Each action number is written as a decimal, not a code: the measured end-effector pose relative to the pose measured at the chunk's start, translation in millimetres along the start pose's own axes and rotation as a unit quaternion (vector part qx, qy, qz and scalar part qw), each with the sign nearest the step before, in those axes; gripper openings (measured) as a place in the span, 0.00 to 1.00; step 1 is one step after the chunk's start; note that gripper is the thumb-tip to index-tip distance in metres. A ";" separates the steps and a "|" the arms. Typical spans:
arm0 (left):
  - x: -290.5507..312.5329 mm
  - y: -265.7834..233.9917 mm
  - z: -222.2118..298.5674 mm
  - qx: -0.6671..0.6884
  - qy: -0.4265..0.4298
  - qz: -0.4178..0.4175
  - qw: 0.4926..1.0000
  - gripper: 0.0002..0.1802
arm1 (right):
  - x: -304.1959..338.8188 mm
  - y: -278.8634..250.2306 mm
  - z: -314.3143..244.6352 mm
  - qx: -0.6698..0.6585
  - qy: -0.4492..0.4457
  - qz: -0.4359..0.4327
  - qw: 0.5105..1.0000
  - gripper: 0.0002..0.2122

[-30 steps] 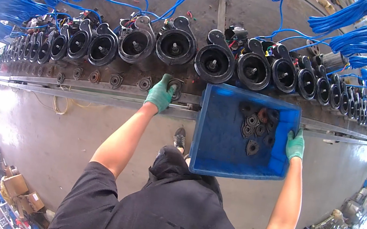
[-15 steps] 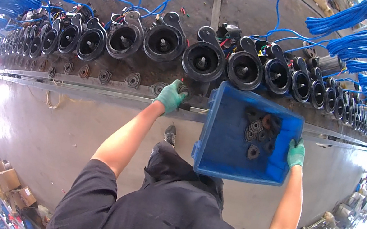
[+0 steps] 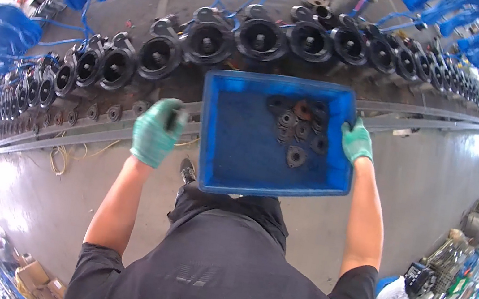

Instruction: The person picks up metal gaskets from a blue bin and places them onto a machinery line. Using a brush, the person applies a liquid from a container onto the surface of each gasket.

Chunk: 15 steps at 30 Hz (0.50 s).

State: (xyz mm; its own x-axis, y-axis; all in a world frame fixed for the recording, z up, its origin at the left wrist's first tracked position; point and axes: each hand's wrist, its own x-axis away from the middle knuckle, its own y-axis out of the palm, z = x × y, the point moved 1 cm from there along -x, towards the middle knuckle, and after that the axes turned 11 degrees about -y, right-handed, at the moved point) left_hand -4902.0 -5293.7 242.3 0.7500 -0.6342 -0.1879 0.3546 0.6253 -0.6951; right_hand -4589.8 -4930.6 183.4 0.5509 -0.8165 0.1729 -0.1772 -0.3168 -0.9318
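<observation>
My right hand (image 3: 357,143) grips the right rim of a blue plastic bin (image 3: 206,183), held in front of my body. Inside, toward its upper right, lie several dark round metal flanges (image 3: 296,156), one of them rusty brown. To the left of the bin my left hand (image 3: 155,136), in a green glove like the right, is raised with curled fingers. A small dark metal flange (image 3: 177,119) shows at those fingers, smeared by motion. Just beyond, more flanges (image 3: 114,112) lie in a row along the bench edge.
A long curved row of black round pump-like housings (image 3: 261,39) stands on the bench beyond the bin. Blue cable coils (image 3: 5,28) hang at both sides. A metal rail (image 3: 420,115) runs along the bench front. Cardboard boxes (image 3: 35,275) stand lower left.
My left hand has come off the bench edge with a flange and moved left and toward me. The bin has shifted left and levelled, with my right hand still on it.
</observation>
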 end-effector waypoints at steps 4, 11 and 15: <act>-17.1 103.9 111.7 -0.113 0.073 -0.280 0.950 0.17 | -3.0 -14.7 0.0 0.004 0.008 -0.025 1.000 0.26; -40.6 253.8 128.4 -0.313 0.140 -0.342 0.875 0.42 | -6.0 -16.7 5.0 -0.031 -0.006 -0.053 0.998 0.22; -31.2 265.0 129.6 -0.331 0.103 -0.347 0.871 0.49 | -3.6 -15.6 8.8 -0.055 -0.009 -0.050 0.997 0.20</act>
State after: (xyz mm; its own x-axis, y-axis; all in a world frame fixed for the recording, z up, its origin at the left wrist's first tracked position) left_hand -4759.1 -5049.3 153.8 0.3432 -0.8659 0.3639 0.2314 -0.2976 -0.9262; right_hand -4581.9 -4918.5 194.4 0.5853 -0.7691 0.2567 -0.2088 -0.4489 -0.8688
